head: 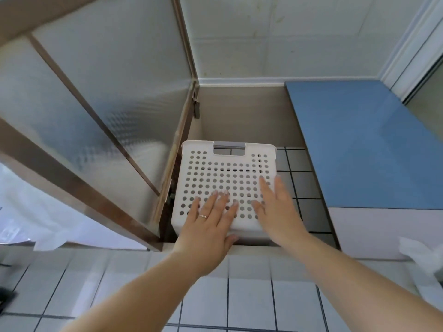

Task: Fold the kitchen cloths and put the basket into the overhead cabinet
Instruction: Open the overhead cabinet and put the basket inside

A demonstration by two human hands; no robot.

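Note:
A white perforated plastic basket [227,168] with a grey handle at its far end sits in the open overhead cabinet [244,116]. Its near end reaches the cabinet's front edge. My left hand [211,226], wearing a ring, lies flat on the basket's holed face with fingers spread and the thumb under the near edge. My right hand [275,212] presses flat on the same face beside it, fingers apart. Neither hand grips anything. I cannot see what is inside the basket.
The cabinet's frosted-glass door [107,92] in a brown frame stands swung open at the left. A closed blue door [359,144] borders the opening on the right. White tiled wall [239,295] runs below the cabinet. Something white and crumpled [422,257] shows at the right edge.

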